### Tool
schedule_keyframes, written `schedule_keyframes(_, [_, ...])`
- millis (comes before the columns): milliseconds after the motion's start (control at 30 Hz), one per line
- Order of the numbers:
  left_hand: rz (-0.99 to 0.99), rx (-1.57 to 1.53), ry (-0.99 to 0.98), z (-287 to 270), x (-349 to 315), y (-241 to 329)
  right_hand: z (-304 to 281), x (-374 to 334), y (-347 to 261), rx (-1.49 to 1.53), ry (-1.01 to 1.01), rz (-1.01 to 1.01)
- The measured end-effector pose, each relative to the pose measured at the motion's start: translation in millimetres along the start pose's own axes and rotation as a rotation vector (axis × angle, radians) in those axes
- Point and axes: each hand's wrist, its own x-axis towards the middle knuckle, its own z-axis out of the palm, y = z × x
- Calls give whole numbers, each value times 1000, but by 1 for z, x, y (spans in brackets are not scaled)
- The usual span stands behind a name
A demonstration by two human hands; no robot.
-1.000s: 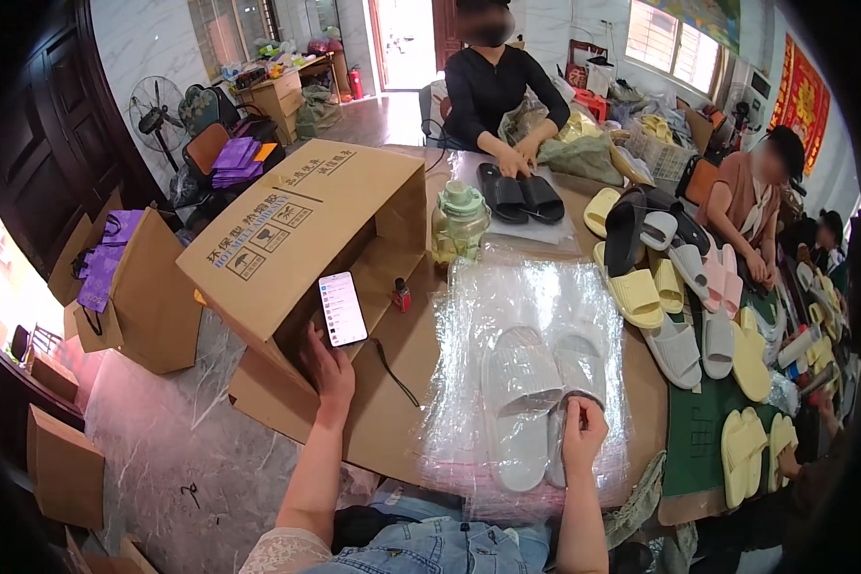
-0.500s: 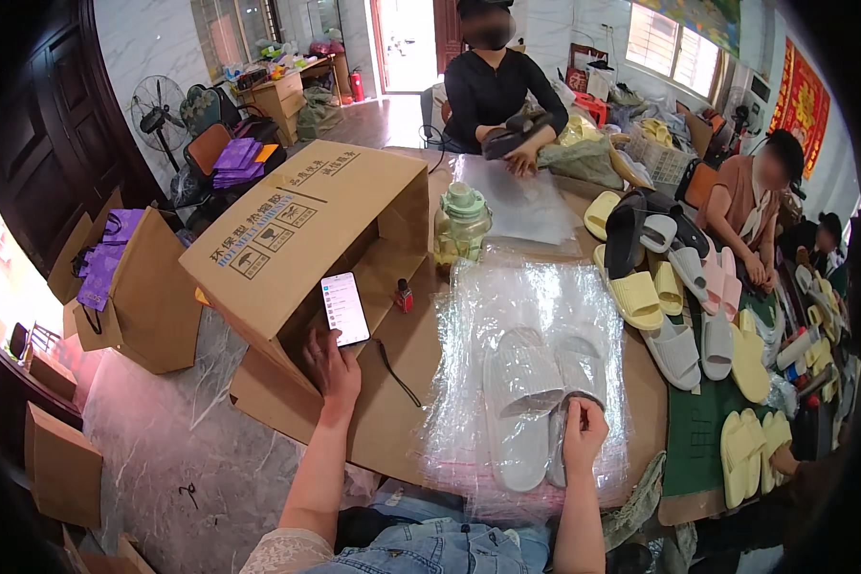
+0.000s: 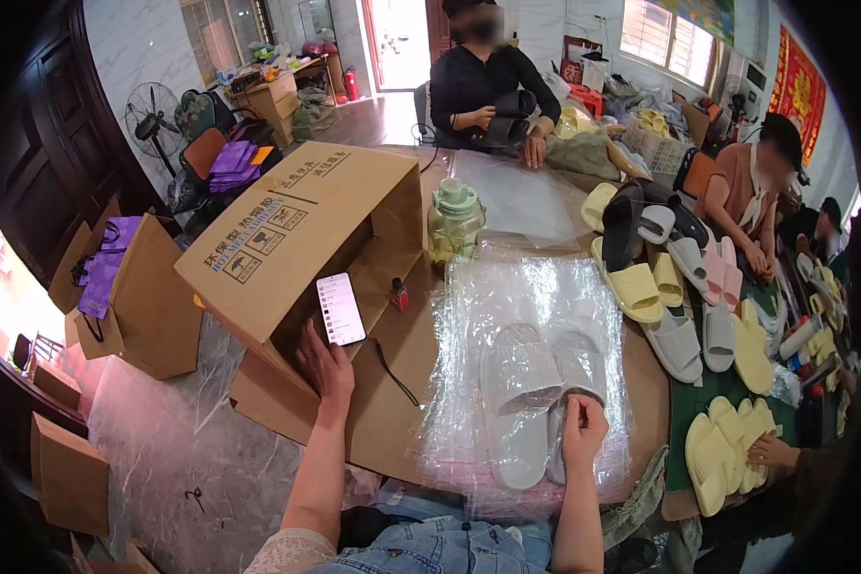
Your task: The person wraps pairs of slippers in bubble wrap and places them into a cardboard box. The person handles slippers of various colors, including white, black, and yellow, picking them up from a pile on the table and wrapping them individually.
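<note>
A pair of light grey slippers lies side by side on a stack of clear plastic bags [image 3: 459,383] in front of me; the left slipper [image 3: 521,450] shows most fully. My right hand [image 3: 584,428] has its fingers curled at the side of the right slipper [image 3: 581,359], by its strap, and partly hides it. Whether a bag's film covers the slippers, I cannot tell. My left hand [image 3: 327,368] is open, fingers stretched up beside the lower left of a phone [image 3: 341,309]. Its lit screen shows a list, and it leans inside the opening of a cardboard box.
The large cardboard box [image 3: 297,206] lies on its side at left. A small red bottle [image 3: 398,295] and a green-lidded jar [image 3: 456,222] stand near it. Several slippers [image 3: 674,344] pile up at right, where another person's hand [image 3: 773,452] touches yellow ones. A co-worker [image 3: 493,86] sits opposite.
The phone's list has scrolled, and my left fingers have moved from the screen to beside it. My right hand stays put. The co-worker opposite lifts dark slippers; yellow slippers at right have shifted left.
</note>
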Motion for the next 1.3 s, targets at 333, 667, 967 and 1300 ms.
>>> schedule_keyframes(333, [145,131,1,8,-8,-20,1,0,2,33,0,22])
schedule_keyframes(667, [54,75,-47,1,-2,-2,0,-1,-1,21,4,15])
schedule_keyframes(967, [68,63,-38,1,-2,-3,2,-1,3,20,11,11])
schedule_keyframes(1300, [96,-24,-4,1,-1,-3,1,-1,4,36,14,4])
